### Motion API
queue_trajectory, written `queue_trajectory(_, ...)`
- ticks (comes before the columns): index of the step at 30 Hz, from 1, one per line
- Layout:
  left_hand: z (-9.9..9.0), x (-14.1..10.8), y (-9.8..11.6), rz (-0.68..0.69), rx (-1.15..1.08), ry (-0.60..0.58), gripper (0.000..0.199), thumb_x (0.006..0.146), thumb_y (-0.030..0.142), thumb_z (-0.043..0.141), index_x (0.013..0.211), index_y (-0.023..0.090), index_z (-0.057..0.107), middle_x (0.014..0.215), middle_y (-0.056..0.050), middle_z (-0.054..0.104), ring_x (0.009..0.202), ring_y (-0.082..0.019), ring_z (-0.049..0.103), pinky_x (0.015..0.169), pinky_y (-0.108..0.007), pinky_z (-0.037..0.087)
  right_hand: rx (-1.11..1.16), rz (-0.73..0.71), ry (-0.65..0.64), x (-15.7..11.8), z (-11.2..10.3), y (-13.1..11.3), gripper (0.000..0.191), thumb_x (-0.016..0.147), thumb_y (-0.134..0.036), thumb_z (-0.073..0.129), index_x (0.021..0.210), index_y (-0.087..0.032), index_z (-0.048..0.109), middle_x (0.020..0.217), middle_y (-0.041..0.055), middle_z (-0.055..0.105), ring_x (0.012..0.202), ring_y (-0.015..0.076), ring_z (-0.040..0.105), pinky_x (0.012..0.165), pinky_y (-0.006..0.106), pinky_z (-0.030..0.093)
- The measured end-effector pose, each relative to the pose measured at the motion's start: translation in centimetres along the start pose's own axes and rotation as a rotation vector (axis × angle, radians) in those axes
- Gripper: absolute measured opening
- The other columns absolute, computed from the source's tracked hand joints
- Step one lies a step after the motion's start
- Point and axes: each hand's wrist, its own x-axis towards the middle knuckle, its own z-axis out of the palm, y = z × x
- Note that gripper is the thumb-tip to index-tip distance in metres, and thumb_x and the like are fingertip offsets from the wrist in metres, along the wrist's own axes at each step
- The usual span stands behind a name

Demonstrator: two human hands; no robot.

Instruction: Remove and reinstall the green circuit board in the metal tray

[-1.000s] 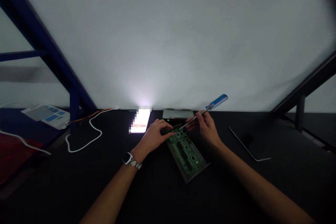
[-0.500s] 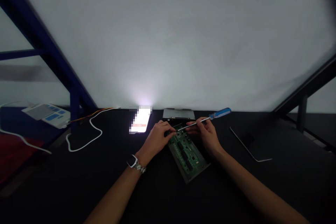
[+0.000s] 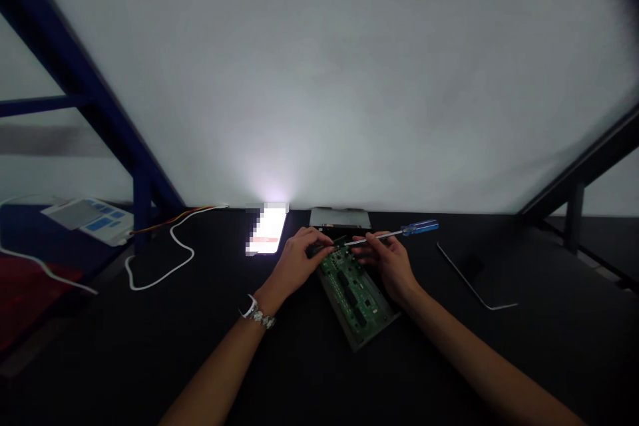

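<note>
A green circuit board in a dark metal tray lies at an angle on the black table. My right hand is closed around the metal shaft of a screwdriver with a clear blue handle. The screwdriver lies nearly level, its handle out to the right and its tip over the board's far end. At the far left corner of the board is my left hand, its thumb and fingers pinched together near the screwdriver's tip. Whatever sits between those fingertips is too small to make out.
A lit phone lies left of my left hand. Behind the board rests a flat grey metal piece against the wall. To the right lies a bent metal rod. A white cable and a printed sheet are at the left.
The screwdriver has tilted flatter, its handle dropping and its tip shifting slightly right and away from the left fingertips. My right fingers have moved a little lower and left. The board stays put.
</note>
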Motion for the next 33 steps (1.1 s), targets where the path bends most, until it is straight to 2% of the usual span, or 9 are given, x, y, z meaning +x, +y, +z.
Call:
queue_trajectory(6,0.3,-0.1,0.5,-0.010,-0.047,0.002,0.011,0.090,0.028,0.060,0.089,0.021,0.068,0.090,-0.004,0.066,0.090,-0.019,0.059,0.082,-0.035,0.048,-0.004,0.056,0.065,0.1,0.0,-0.2,0.037,0.071,-0.038,0.082,0.083,-0.018,0.054,0.086,0.0066,0.076,0.053,0.0135,0.069,0.042,0.019,0.052)
queue_trajectory(11,0.9,-0.2,0.8,-0.054,-0.077,0.037,0.016,0.090,0.033,0.058,0.090,0.020,0.067,0.086,-0.004,0.065,0.080,-0.017,0.059,0.072,-0.031,0.047,-0.009,0.081,0.093,0.0,0.1,-0.3,0.037,0.068,-0.039,0.083,0.078,-0.017,0.055,0.084,0.0065,0.076,0.048,0.0114,0.065,0.040,0.018,0.050)
queue_trajectory(16,1.6,-0.2,1.1,-0.064,-0.078,0.085,0.017,0.092,0.033,0.056,0.088,0.019,0.064,0.084,-0.003,0.064,0.076,-0.016,0.058,0.072,-0.030,0.047,0.000,0.089,0.075,0.0,0.1,-0.4,0.035,0.069,-0.039,0.083,0.076,-0.017,0.056,0.082,0.0057,0.075,0.046,0.0107,0.063,0.039,0.019,0.048)
queue_trajectory(21,0.1,1.0,0.0,-0.031,-0.003,0.217,0.016,0.094,0.033,0.053,0.091,0.020,0.062,0.089,-0.003,0.064,0.080,-0.016,0.057,0.073,-0.030,0.046,0.067,0.140,0.106,0.4,-0.1,-0.6,0.032,0.069,-0.035,0.083,0.077,-0.018,0.057,0.084,0.0056,0.076,0.045,0.0103,0.062,0.038,0.019,0.046)
queue_trajectory(23,-1.1,1.9,-1.0,-0.018,0.092,0.161,0.014,0.092,0.031,0.054,0.091,0.020,0.063,0.086,-0.004,0.063,0.078,-0.017,0.057,0.070,-0.030,0.045,0.077,0.159,0.118,0.5,-0.3,-0.7,0.031,0.069,-0.034,0.083,0.077,-0.018,0.058,0.084,0.0061,0.076,0.045,0.0101,0.061,0.037,0.019,0.046)
queue_trajectory(26,-2.4,3.0,-2.6,0.038,0.241,-0.069,0.010,0.090,0.025,0.056,0.088,0.021,0.065,0.087,-0.004,0.063,0.079,-0.019,0.057,0.071,-0.032,0.045,0.053,0.155,0.086,0.5,-0.3,-0.6,0.031,0.070,-0.035,0.082,0.077,-0.017,0.059,0.080,0.0066,0.076,0.045,0.0101,0.061,0.038,0.018,0.045)
queue_trajectory(28,-2.6,3.4,-3.5,0.060,0.322,-0.180,0.010,0.088,0.022,0.056,0.086,0.021,0.066,0.087,-0.005,0.062,0.082,-0.021,0.056,0.072,-0.034,0.044,0.028,0.138,0.058,0.4,-0.1,-0.6,0.031,0.071,-0.037,0.082,0.075,-0.016,0.059,0.078,0.0065,0.075,0.045,0.0098,0.061,0.038,0.018,0.045)
queue_trajectory(30,-2.5,3.5,-4.0,0.072,0.366,-0.243,0.011,0.086,0.020,0.056,0.084,0.021,0.066,0.086,-0.005,0.061,0.083,-0.022,0.055,0.072,-0.034,0.043,0.007,0.127,0.043,0.2,0.0,-0.5,0.032,0.071,-0.037,0.081,0.075,-0.016,0.059,0.077,0.0065,0.075,0.044,0.0095,0.061,0.038,0.018,0.045)
queue_trajectory(33,-2.4,3.3,-4.4,0.082,0.402,-0.266,0.013,0.084,0.017,0.055,0.081,0.022,0.067,0.085,-0.006,0.059,0.084,-0.022,0.054,0.072,-0.033,0.044,-0.014,0.116,0.030,0.2,0.1,-0.4,0.033,0.070,-0.039,0.081,0.074,-0.016,0.058,0.078,0.0075,0.076,0.044,0.0099,0.060,0.038,0.019,0.045)
